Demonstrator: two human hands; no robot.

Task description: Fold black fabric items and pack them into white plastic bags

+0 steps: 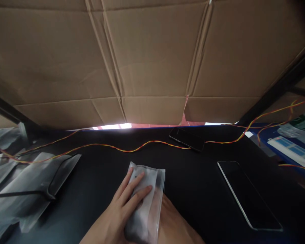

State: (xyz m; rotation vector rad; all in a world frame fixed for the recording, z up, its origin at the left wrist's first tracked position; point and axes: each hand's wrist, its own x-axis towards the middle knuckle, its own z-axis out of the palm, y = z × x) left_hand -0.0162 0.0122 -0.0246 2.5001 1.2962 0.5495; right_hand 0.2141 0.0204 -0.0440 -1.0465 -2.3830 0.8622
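A frosted clear plastic bag [152, 203] stands out from the front middle of the black table, with something dark inside its lower part. My left hand [124, 200] lies over the bag's front with its fingers spread and pressed against the plastic. Behind the bag is my right hand [173, 220], its fingers hidden by the plastic. To the right a phone-like black slab with a silver edge [249, 196] lies flat. A smaller dark phone [186, 139] rests near the back edge.
Several frosted bags [27, 183] with black cables lie at the left. A red-yellow twisted wire [132, 150] crosses the black table [101, 176]. Cardboard [152, 51] hangs behind, between dark frame bars. A clear bottle [298, 127] and a blue-white packet [291, 149] are at the right.
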